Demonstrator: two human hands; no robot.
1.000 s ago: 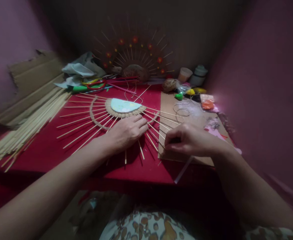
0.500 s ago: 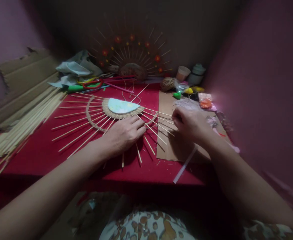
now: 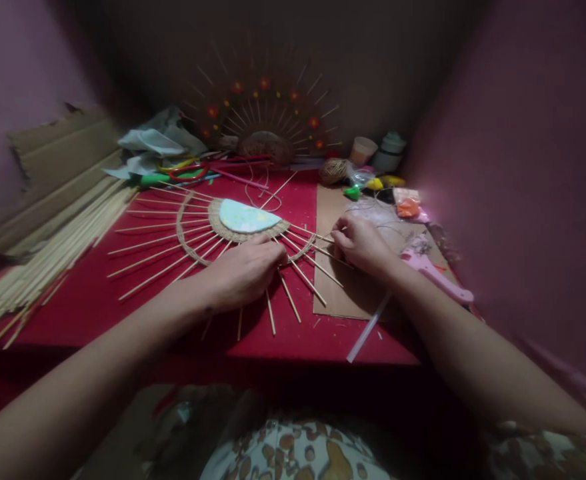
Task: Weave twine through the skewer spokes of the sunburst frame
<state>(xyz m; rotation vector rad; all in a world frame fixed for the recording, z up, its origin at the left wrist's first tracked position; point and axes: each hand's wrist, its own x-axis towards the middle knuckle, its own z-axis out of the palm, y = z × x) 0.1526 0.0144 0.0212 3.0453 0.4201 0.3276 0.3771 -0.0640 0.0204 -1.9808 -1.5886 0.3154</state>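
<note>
Our left hand [image 3: 243, 270] lies palm-down, fingers together, pinning the stick fan [image 3: 213, 237] to the red surface [image 3: 97, 300]. Right of the fan, our right hand [image 3: 363, 243] has its fingers pinched on thin twine [image 3: 323, 239]. The sticks look light and brittle; we'd hold near the woven hub.

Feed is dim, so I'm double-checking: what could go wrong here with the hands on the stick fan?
The right hand pulling at the fan's right sticks could shift them from the woven twine arc. The left hand presses thin sticks, which may snap. The white rod overhangs the table edge and might fall.
</note>
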